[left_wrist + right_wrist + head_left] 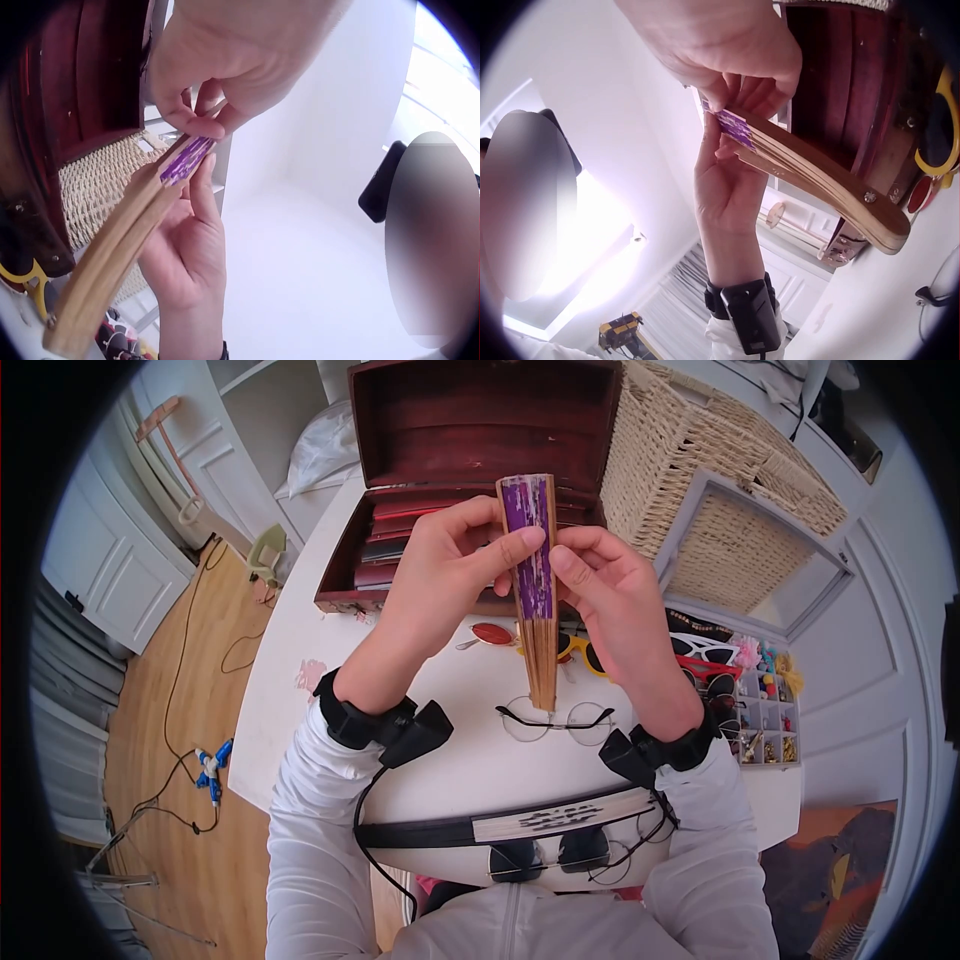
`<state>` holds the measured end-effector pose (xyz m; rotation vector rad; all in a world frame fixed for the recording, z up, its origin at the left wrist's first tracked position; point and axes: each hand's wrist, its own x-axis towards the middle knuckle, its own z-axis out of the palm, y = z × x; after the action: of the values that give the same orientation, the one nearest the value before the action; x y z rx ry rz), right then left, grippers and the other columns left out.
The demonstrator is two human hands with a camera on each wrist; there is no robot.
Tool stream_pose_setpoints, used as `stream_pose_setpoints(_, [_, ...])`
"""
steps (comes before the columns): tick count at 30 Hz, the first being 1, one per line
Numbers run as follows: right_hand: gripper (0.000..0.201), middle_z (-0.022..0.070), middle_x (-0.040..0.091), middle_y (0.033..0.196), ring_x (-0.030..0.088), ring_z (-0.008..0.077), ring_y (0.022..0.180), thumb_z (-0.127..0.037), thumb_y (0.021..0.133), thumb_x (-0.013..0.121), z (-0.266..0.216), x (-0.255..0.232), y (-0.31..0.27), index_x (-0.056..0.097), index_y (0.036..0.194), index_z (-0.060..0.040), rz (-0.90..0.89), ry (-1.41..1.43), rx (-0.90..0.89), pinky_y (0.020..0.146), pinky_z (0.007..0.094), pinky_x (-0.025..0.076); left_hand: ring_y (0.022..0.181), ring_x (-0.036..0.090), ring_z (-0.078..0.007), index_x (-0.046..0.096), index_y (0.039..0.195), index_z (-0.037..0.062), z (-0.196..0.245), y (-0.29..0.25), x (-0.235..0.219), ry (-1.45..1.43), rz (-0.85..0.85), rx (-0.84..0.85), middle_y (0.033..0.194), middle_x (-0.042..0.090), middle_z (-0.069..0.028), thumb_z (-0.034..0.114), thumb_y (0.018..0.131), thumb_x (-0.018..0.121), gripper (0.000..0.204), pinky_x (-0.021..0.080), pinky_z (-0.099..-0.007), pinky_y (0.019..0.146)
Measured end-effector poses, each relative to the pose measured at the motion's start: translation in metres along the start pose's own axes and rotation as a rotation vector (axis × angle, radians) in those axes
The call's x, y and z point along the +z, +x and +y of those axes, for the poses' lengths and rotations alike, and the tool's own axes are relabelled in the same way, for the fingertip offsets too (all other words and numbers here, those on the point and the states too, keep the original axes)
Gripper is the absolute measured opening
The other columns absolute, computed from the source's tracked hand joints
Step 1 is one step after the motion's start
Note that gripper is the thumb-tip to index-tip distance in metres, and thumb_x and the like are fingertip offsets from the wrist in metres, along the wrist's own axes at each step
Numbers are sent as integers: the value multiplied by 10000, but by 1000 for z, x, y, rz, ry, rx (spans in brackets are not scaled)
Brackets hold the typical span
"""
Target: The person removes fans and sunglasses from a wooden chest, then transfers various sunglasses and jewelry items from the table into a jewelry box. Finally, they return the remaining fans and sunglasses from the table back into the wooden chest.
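A nearly folded fan (541, 655), with a purple and white patterned leaf and wooden sticks, is held upright above the table between both hands. My left hand (440, 570) pinches the leaf's left side, thumb across the front. At the right edge, my right hand (622, 595) pinches it with thumb and fingers. The bare sticks (817, 169) point down to a small metal rivet. Below the fan's lower end, round clear eyeglasses (567, 722) lie on the white table (450, 770). Red-lensed glasses (492, 633) and yellow-framed sunglasses (578, 650) lie behind, partly covered by the fan.
An open dark red wooden chest (480, 420) with several folded items stands at the back. Beside it are a woven basket (650, 450) and a framed lid over a compartment box (775, 710) of trinkets. A black-and-white folded fan (560, 818) and dark sunglasses (515, 860) lie at the front edge.
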<state>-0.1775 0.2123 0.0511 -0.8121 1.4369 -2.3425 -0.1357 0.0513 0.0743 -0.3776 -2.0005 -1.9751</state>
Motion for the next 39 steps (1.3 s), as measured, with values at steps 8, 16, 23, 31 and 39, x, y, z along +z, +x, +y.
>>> stream_pose_setpoints(8, [200, 62, 629, 868, 621, 116, 761, -169, 879, 621, 4, -1, 0, 583, 987, -4, -44, 88, 196, 716, 260, 522, 469, 403, -21, 663, 940, 1, 2, 1, -4, -104, -21, -211, 654, 577, 11, 188, 840, 663, 212, 308, -171, 425])
stream_pose_setpoints(16, [288, 96, 641, 866, 636, 145, 782, -165, 855, 651, -5, 6, -5, 572, 1048, 35, -318, -157, 336, 694, 275, 535, 456, 372, -7, 643, 983, 2, 11, 4, -23, -82, 210, -101, 728, 624, -23, 215, 869, 627, 242, 343, -155, 449])
stream_pose_setpoints(23, [268, 138, 649, 859, 654, 179, 740, -123, 849, 647, -6, 3, -3, 572, 1035, 55, -278, -44, 432, 670, 290, 554, 460, 367, -4, 649, 978, 8, 16, 1, -19, -72, 199, -58, 728, 622, -18, 224, 861, 644, 245, 343, -151, 447])
stream_pose_setpoints(31, [250, 142, 654, 837, 655, 182, 719, -158, 871, 624, -8, 4, -5, 579, 1010, 44, -234, -78, 400, 655, 284, 551, 493, 394, -4, 652, 980, -3, 19, -2, -15, -3, 235, -9, 769, 630, -18, 202, 851, 658, 242, 297, -158, 428])
stream_pose_setpoints(39, [278, 126, 654, 841, 651, 164, 737, -196, 878, 615, -28, 33, 43, 586, 1004, 50, -351, -261, 376, 665, 255, 537, 477, 396, -26, 659, 848, 4, 34, 8, -43, -121, 367, 125, 665, 588, -2, 194, 802, 713, 204, 280, -174, 432])
